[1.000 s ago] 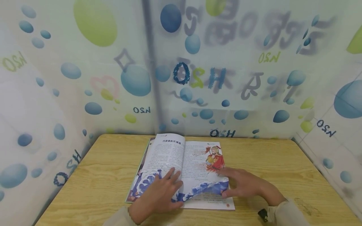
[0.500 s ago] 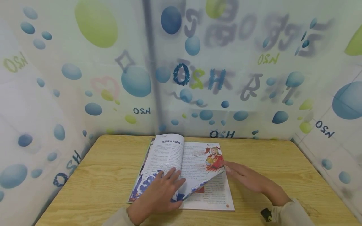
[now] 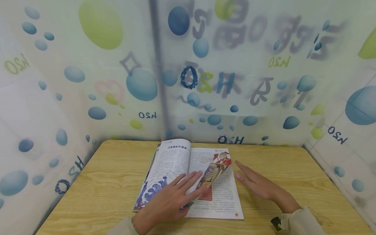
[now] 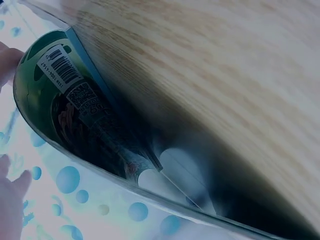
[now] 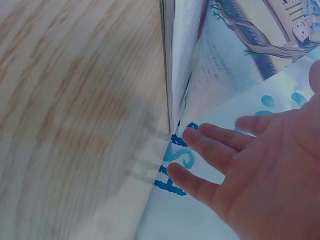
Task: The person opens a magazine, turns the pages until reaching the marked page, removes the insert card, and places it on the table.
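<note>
A magazine (image 3: 227, 197) lies spread on the wooden table, with printed text and a blue wave picture on its left page. One right-hand leaf (image 3: 212, 173) curls up from its lower corner, baring a coloured illustration underneath. My left hand (image 3: 171, 199) reaches over the lower middle of the magazine, fingers straight, at the curling leaf. To the right of the pages, my right hand (image 3: 261, 182) has extended fingers and holds nothing; in the right wrist view its fingers are spread near the page edges. The left wrist view shows a green cover (image 4: 37, 95) with a barcode.
The wooden table (image 3: 111, 182) reaches back to pale walls (image 3: 117, 65) patterned with blue and green drops. A small black item (image 3: 276, 223) is at the right sleeve's cuff.
The leaf's lower right corner has lifted and curled up toward the upper left. My right hand has drawn off it to the right; my left fingers have moved right toward the leaf.
</note>
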The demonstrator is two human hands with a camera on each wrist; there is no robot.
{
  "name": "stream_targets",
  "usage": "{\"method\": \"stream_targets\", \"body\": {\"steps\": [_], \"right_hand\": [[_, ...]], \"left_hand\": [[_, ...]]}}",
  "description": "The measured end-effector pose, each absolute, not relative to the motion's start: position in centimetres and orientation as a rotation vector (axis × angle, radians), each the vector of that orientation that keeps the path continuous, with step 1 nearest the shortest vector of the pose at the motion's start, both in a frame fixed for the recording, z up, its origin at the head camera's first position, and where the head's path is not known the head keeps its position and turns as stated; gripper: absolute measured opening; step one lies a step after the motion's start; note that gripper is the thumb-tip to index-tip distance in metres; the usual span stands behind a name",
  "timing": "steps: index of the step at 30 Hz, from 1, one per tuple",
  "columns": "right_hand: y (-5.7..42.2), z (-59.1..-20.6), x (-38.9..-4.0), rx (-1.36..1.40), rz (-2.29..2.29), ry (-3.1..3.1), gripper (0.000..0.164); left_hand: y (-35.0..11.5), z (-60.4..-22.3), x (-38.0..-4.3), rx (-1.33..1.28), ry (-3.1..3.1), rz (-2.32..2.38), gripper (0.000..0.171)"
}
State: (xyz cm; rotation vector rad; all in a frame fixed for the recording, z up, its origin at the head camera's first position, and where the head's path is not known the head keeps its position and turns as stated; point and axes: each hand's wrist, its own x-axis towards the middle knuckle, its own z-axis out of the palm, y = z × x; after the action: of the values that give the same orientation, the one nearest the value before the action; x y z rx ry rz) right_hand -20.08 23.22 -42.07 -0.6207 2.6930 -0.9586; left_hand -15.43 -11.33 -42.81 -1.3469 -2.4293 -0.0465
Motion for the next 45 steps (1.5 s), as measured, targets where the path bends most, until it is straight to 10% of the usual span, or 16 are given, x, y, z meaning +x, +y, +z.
{"method": "stream_targets", "body": {"steps": [27, 45], "right_hand": [[20.9, -44.0, -19.7, -0.855, -0.57, 2.632, 0.089], [20.2, -43.7, -19.4, -0.743, -0.593, 2.629, 0.087]], "left_hand": [[-11.6, -42.7, -15.7, -1.361, -2.409, 0.235, 0.049], [-11.5, -43.1, -15.5, -1.17, -2.698, 0.275, 0.056]]}}
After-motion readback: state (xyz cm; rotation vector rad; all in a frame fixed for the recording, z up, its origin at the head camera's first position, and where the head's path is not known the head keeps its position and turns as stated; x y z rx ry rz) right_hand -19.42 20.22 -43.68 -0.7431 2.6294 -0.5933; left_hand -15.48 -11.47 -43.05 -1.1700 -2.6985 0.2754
